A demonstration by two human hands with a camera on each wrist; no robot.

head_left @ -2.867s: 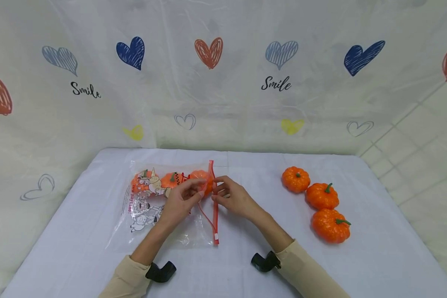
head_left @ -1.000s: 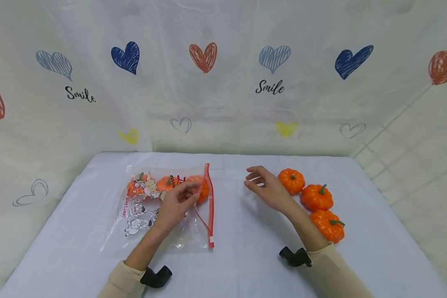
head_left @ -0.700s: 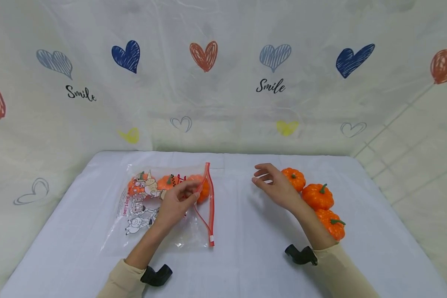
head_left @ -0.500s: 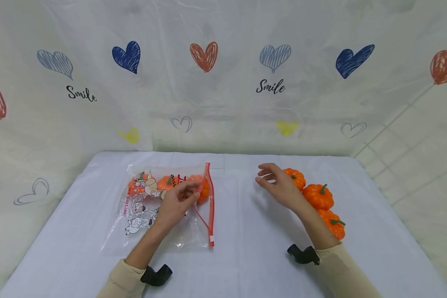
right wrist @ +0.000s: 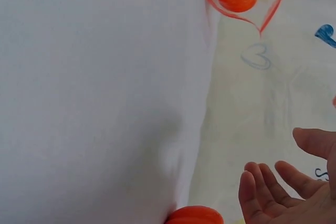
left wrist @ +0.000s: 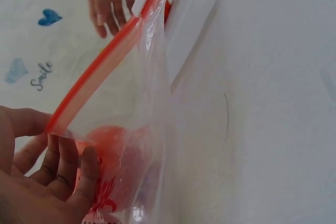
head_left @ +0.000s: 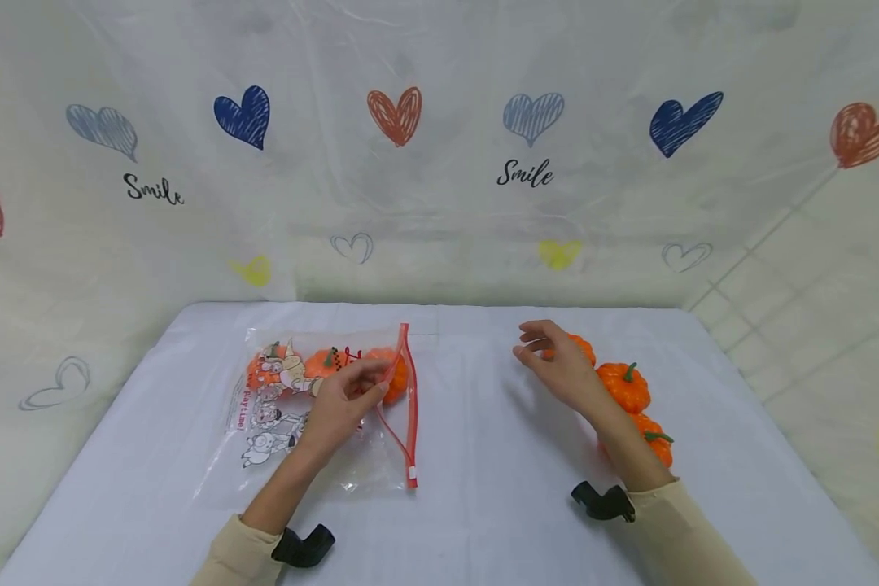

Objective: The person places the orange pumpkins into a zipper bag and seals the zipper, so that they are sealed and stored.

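Bag [head_left: 413, 407] lies on the white table [head_left: 469, 496], left of centre, red-edged mouth parted and facing right. Left hand [head_left: 340, 407] pinches the mouth's upper lip. Three bagged pumpkins [head_left: 321, 364] sit in a row along the far side. White slider [head_left: 412, 472] at the mouth's near end. Right hand [head_left: 562, 373] raised, fingers loosely bent and free, partly covering the farthest of three loose pumpkins [head_left: 623, 387].

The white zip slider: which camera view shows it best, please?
The left wrist view: the white zip slider appears largest there, unobstructed. The head view shows it small, on the red zip; the right wrist view does not show it.
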